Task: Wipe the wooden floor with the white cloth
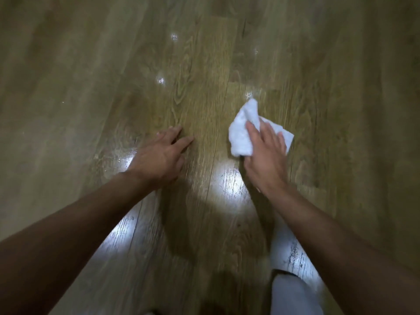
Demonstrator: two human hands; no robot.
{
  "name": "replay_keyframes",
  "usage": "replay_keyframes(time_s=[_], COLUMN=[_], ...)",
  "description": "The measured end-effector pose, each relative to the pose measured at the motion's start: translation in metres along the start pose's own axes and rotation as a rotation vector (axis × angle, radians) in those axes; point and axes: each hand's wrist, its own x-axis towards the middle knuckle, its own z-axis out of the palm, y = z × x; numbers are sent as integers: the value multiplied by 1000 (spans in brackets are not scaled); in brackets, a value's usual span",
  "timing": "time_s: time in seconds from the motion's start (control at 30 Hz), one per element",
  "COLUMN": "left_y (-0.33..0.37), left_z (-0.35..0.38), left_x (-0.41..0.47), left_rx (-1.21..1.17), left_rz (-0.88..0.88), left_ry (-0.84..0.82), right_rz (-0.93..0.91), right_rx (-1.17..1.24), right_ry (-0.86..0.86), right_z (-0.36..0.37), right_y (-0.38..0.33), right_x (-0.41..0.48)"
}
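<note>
White cloth, seemingly soft, light and limp, lies bunched on the wooden floor under your right hand, fingers stretched flat, pressing rather than clutching. Keep the palm over its middle so it won't crumple. Your left hand rests spread on the floor nearby.

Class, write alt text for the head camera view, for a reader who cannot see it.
A person's right hand presses a crumpled white cloth onto a glossy wooden floor. The left hand rests, fingers spread, on the boards beside it, apart from the cloth.
</note>
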Motion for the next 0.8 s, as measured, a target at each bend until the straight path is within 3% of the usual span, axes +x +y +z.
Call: replay_keyframes(time_s=[0.1, 0.27, 0.37, 0.5, 0.57, 0.7, 0.8], left_y=[-19, -16, -18, -23, -23, -35, -44], left_z=[-5, -2, -3, -5, -9, -17, -16], left_x=[-11, -14, -13, -14, -12, -15, -22], left_rx=[-2, -33, -36, -28, -46, -40, -4], left_rz=[-57, -73, -59, -35, -28, 53, 66], left_ry=[-1, -23, -36, -72, -83, -148, -164], right_rz=[-23, -420, -260, -18, -69, -407, -351], right_rx=[-15, 55, 193, 59, 31, -29, 37], right_ry=[-17, -107, -28, 36, -35, -161, -123], right_z=[13, 18, 9, 11, 17, 28, 23], right_y=[-42, -36, 1, -21, -50, -77, -55], right_x=[32, -12, -7, 38, 44, -2, -28])
